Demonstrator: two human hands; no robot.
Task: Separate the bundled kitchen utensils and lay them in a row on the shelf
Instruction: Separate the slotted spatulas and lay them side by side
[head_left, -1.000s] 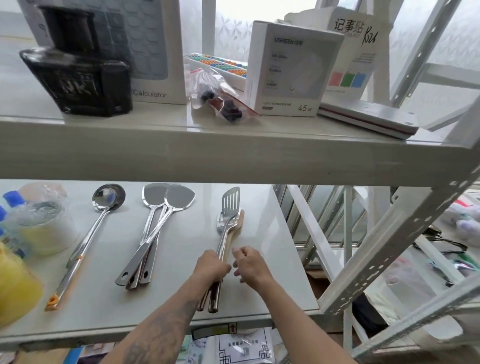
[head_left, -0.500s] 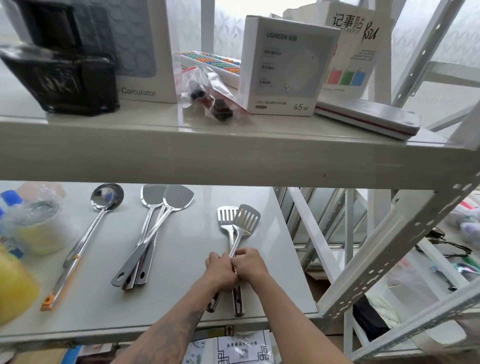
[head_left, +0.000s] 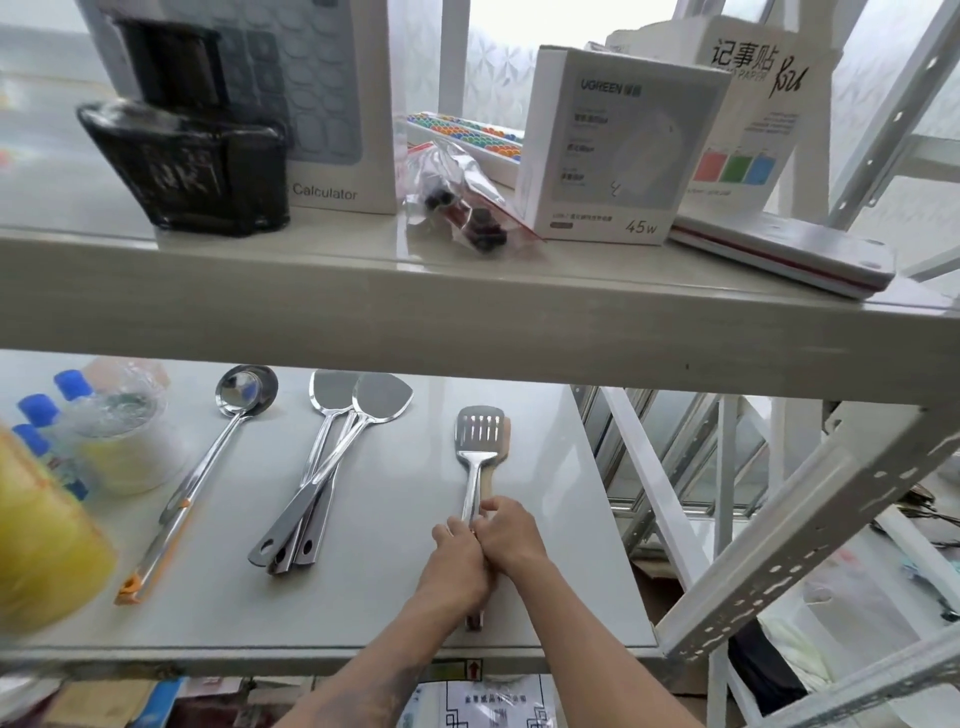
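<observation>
On the lower shelf (head_left: 384, 597) lies a bundle of slotted spatulas (head_left: 479, 434), steel on top with a wooden one showing beneath at its right edge. My left hand (head_left: 457, 564) and my right hand (head_left: 506, 535) are both closed around the bundle's handles, side by side. Left of them lies a bundle of steel turners (head_left: 332, 467), heads overlapping, handles fanned. Farther left a steel ladle (head_left: 208, 462) lies alone, with an orange tag at its handle end.
A roll of wrapped tape (head_left: 122, 447), blue-capped bottles (head_left: 36, 410) and a blurred yellow object (head_left: 36, 540) crowd the shelf's left end. The upper shelf's beam (head_left: 467, 327) hangs close above, carrying boxes and a black holder. White rack struts (head_left: 810, 519) stand at right.
Both hands closed on the spatula bundle's handles. The two slotted heads, fanned apart half a second ago, now lie stacked in line again, pointing straight away.
</observation>
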